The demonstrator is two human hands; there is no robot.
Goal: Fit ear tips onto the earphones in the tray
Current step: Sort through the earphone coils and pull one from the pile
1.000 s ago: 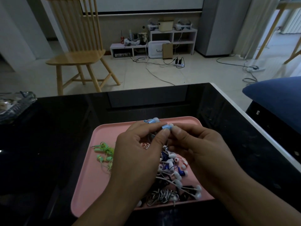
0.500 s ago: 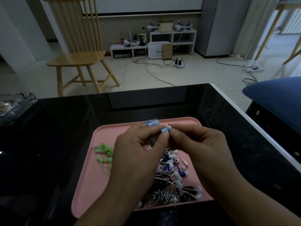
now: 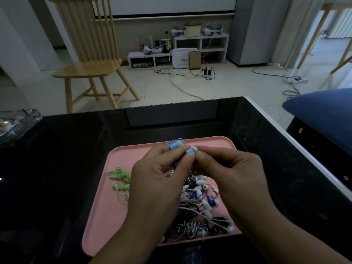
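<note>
Presently we find both hands raised above the pink tray [image 3: 118, 206], which sits on the black glossy table [image 3: 66, 149]. The left hand [image 3: 158, 183] pinches a light blue earphone [image 3: 189, 150] between thumb and forefinger, its fingers closed narrowly on the blue body, and a second blue earbud [image 3: 174, 145] of what seems the same set pokes out just above the knuckles with its cable looped behind. The right hand [image 3: 232, 168] meets it at the thumb tips, thumb and forefinger drawn tight at a white ear tip [image 3: 194, 149] at the end of the held bud. We judge this tip to be on or very nearly on the nozzle, though we cannot tell whether it is fully seated, since the fingers hide the joint. As to progress, a tangle of earphones [image 3: 200, 197] lies in the tray beneath the hands, blue, red-and-white, black and striped among them; several show white ends that look like fitted tips, but the dim light prevents a firm count. A green earphone set [image 3: 121, 180] lies apart near the tray's left side, and we cannot make out whether it carries tips. We assess the work as partway through: one bud in hand, its partner and the green set likely outstanding
</note>
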